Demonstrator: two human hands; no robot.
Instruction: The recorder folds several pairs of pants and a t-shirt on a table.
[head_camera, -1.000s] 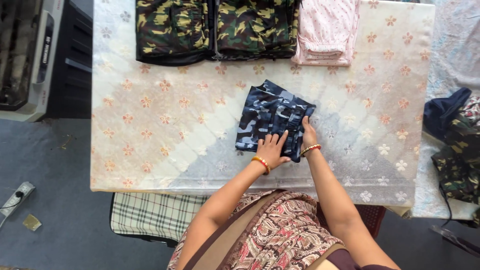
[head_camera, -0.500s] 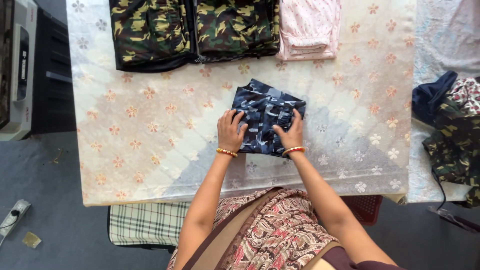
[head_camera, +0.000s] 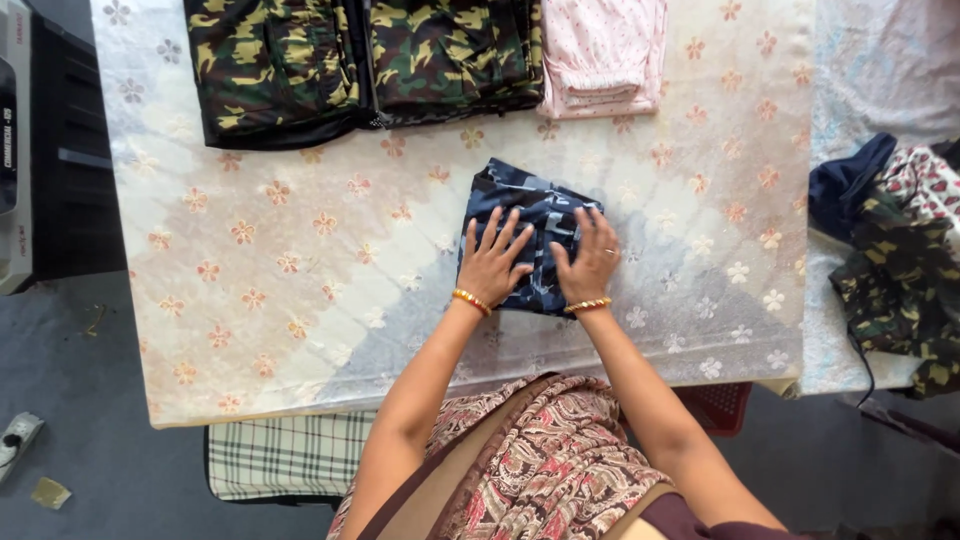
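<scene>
Blue camouflage garment, folded at frame centre, lies flattened under left hand and right hand, fingers spread apart, pressing creases.

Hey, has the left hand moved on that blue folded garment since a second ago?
Yes. The left hand has slid left across the blue garment, from beside the right hand near its near-right corner to the garment's left half.

There is only one view, from a camera worn on the person's head. It looks almost straight down on the worktop from above, at moderate height. The far edge of the worktop is at the top of the frame, and the person's own body and arms enter from the bottom edge.
</scene>
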